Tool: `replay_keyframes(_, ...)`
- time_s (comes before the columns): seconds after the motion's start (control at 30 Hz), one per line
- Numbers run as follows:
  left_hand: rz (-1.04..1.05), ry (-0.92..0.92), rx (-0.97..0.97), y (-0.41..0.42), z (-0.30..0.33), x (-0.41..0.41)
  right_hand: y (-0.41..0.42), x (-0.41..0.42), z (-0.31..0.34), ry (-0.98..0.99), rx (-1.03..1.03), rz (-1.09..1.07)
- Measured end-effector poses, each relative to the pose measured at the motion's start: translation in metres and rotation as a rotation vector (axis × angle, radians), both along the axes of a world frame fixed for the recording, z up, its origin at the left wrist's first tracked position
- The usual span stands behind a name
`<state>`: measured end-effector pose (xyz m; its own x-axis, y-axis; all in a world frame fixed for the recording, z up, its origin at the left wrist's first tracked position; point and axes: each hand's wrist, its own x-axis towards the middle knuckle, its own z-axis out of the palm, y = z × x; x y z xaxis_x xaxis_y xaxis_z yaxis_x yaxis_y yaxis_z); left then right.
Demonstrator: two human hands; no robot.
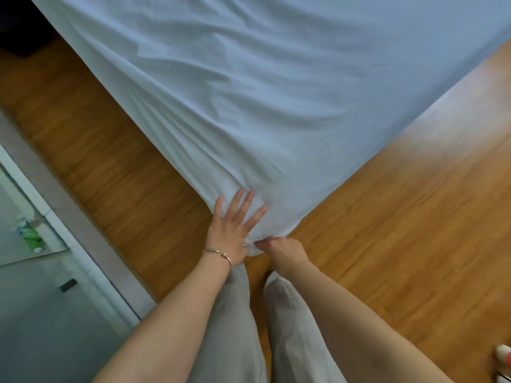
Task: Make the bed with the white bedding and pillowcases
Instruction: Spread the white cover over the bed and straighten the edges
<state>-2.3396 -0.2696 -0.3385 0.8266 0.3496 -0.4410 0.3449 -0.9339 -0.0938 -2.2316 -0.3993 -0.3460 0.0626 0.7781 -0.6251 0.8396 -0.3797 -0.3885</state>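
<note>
Clearly the white sheet (276, 92) covers the bed, its corner at the person's knees. Left hand (232, 230) presses flat, fingers spread; right hand (282, 251) pinches the corner's edge. Pulling too hard could drag the far side loose and deepen the wrinkles.

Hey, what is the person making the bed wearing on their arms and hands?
Both forearms are bare, with no sleeves in view. The left hand has a thin metal bracelet at the wrist, an open bangle with small rounded ends. The right hand shows no jewellery, watch or glove. No rings are visible on either hand. Below the arms are light grey trousers.
</note>
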Motion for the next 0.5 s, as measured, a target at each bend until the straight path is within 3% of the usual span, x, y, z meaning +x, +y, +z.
replay_keyframes(0.07, 0.152, 0.040, 0.031, -0.020, 0.004, 0.000, -0.002, 0.009, 0.004, 0.013, -0.005, -0.004)
replay_keyframes(0.1, 0.229, 0.014, 0.015, -0.030, 0.010, 0.004, -0.006, 0.018, 0.008, 0.004, 0.051, -0.110)
replay_keyframes(0.2, 0.430, -0.244, -0.191, -0.035, 0.034, 0.047, -0.018, 0.062, 0.032, -0.135, 0.377, -0.431)
replay_keyframes(0.27, 0.451, -0.378, -0.193, -0.023, 0.052, 0.103, -0.004, 0.103, 0.041, -0.231, 0.503, -0.415)
replay_keyframes(0.33, 0.445, -0.532, -0.069, -0.004, 0.060, 0.162, 0.019, 0.149, 0.050, -0.248, 0.416, -0.379)
replay_keyframes(0.37, 0.463, -0.494, -0.048, 0.007, 0.059, 0.186, 0.028, 0.171, 0.053, -0.259, 0.333, -0.359)
replay_keyframes(0.43, 0.544, -0.138, -0.161, 0.015, 0.048, 0.214, 0.032, 0.212, 0.054, -0.245, 0.128, -0.230)
replay_keyframes(0.5, 0.477, 0.186, -0.198, 0.007, 0.044, 0.214, 0.025, 0.236, 0.059, -0.073, -0.098, -0.117)
